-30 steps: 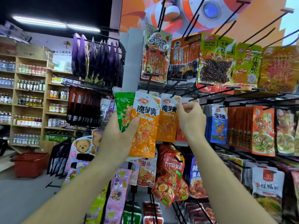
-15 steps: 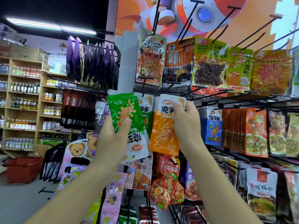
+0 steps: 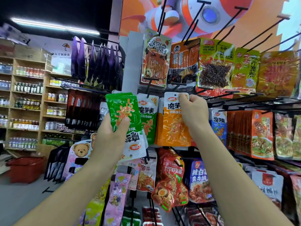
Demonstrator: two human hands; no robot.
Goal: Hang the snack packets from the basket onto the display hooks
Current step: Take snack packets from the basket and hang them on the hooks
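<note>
My left hand [image 3: 108, 136] grips a small stack of green snack packets [image 3: 123, 110] held upside down, their white header ends pointing down. My right hand [image 3: 193, 111] pinches the white top of an orange snack packet [image 3: 172, 128] at its hang hole, right by a black display hook [image 3: 210, 99]. Whether the hole sits on the hook is hidden by my fingers. A matching green packet [image 3: 149, 119] hangs on the neighbouring hook between my hands. The red basket [image 3: 24, 168] stands on the floor at the far left.
The rack [image 3: 130, 62] is packed with hanging packets above, below and to the right of my hands. Bare black hooks [image 3: 200, 17] stick out at the top. Purple bags [image 3: 97, 62] hang at the left, and wooden shelves [image 3: 24, 98] of bottles stand behind.
The left hand's orange packet has passed to the hook area, where my right hand now holds it by the top. The left hand now shows the green stack, turned upside down and drawn lower left.
</note>
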